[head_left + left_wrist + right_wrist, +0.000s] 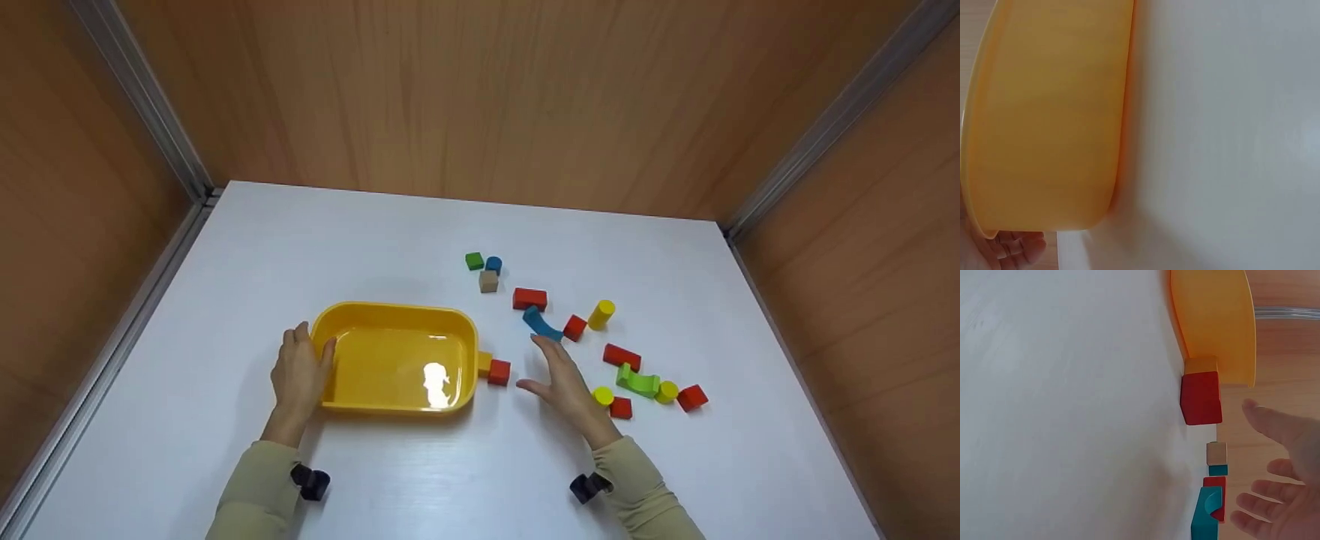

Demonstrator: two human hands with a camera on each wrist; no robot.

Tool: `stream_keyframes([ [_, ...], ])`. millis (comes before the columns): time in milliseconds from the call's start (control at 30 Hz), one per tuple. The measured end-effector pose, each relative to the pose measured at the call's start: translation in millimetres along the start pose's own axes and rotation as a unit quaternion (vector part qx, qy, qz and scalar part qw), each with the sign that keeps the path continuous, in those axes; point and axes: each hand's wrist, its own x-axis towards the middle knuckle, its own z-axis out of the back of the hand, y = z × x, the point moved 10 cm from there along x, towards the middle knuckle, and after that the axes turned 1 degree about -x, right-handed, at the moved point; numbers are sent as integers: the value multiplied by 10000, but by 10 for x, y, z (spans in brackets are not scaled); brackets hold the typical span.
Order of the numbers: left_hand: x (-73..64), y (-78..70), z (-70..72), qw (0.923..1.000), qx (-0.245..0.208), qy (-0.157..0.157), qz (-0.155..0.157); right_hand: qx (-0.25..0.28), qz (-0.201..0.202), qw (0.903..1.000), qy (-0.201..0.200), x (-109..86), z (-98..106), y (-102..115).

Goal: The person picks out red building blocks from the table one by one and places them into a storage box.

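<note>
A yellow plastic tray [390, 360] lies on the white table, left of centre. My left hand [300, 371] grips its left end, thumb over the rim and fingers along the outside; in the left wrist view the tray wall [1050, 124] hides most of that hand. Against the tray's right side sits a small orange-yellow block [484, 364], touching a red cube [499, 373]. My right hand [562, 386] hovers to the right of this cube, thumb and fingers spread, holding nothing. The right wrist view shows the same spread fingers [1264, 506] apart from the red cube [1201, 398].
Beyond the right hand lie a blue arch [541, 324], a red block [529, 298] and a yellow cylinder [601, 315]. Further right are a green arch [637, 381] and several red and yellow blocks. A green cube [474, 261] stands farther back. Wooden walls [480, 97] enclose the table.
</note>
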Motion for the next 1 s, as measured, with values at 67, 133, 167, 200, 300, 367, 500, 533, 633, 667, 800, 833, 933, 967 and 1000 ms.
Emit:
stream_keyframes([
  [67, 0, -2, 1, 10000, 11, -32, -37, -50, -13, 9999, 91, 24, -61, 14],
  [133, 0, -6, -2, 10000, 6, -48, -65, -88, -30, 9998, 166, 47, -120, 26],
  [167, 1, -7, -4, 10000, 9, -49, -66, -86, -65, 9997, 205, 59, -149, 24],
  [200, 2, -8, -8, 10000, 10, -42, -61, -78, -95, 9996, 242, 67, -172, 25],
  [300, 9, -13, -10, 9999, 12, -69, -85, 8, -134, 9992, 380, 92, -240, 27],
  [367, 12, -9, -11, 9999, 37, -87, -85, 60, -135, 9988, 458, 106, -275, 31],
  [500, 17, -1, -12, 9998, 106, -135, -113, 76, -79, 9983, 567, 130, -328, 58],
  [533, 19, 0, -11, 9997, 117, -147, -122, 61, -52, 9983, 578, 137, -336, 69],
  [633, 21, -2, -8, 9996, 135, -172, -157, 11, 43, 9981, 614, 151, -360, 97],
  [667, 20, -2, -8, 9996, 144, -170, -159, 14, 79, 9980, 631, 154, -369, 105],
  [800, 20, 10, -22, 9998, 175, -83, -103, 27, 91, 9976, 682, 171, -413, 106],
  [833, 21, 14, -26, 9998, 174, -53, -76, 24, 86, 9976, 690, 175, -423, 104],
  [933, 27, 21, -39, 9998, 171, 26, -13, -22, 53, 9975, 708, 191, -454, 101],
  [967, 29, 22, -41, 9999, 165, 43, 3, -47, 46, 9974, 721, 195, -461, 103],
  [1000, 31, 23, -43, 9999, 159, 54, 15, -58, 25, 9973, 738, 200, -471, 102],
])
